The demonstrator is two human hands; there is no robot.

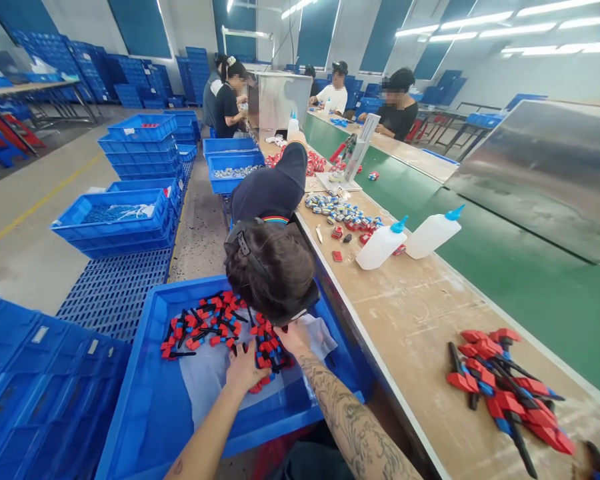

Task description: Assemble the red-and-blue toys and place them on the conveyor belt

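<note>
Inside a large blue plastic crate [135, 400], red-and-blue plastic pieces with black rods [200, 323] lie heaped on a whitish sheet [200, 390]. My left hand [244, 367] rests at the near side of the heap, its fingers spread against the pieces. Across from it, my right hand [295, 339] reaches in at the heap's right side. Its fingertips are partly hidden by the head of a person [270, 267] bent over the crate, so I cannot make out a grip. More pieces of this kind [505, 387] lie piled on the bench at right.
Two white squeeze bottles [383, 245] with blue tips stand on the wooden bench [405, 320]. Small colourful parts [343, 212] are scattered beyond them, near a white stand [357, 157]. A green belt [520, 300] runs alongside. Stacked blue crates [45, 373] flank the left; several people sit farther back.
</note>
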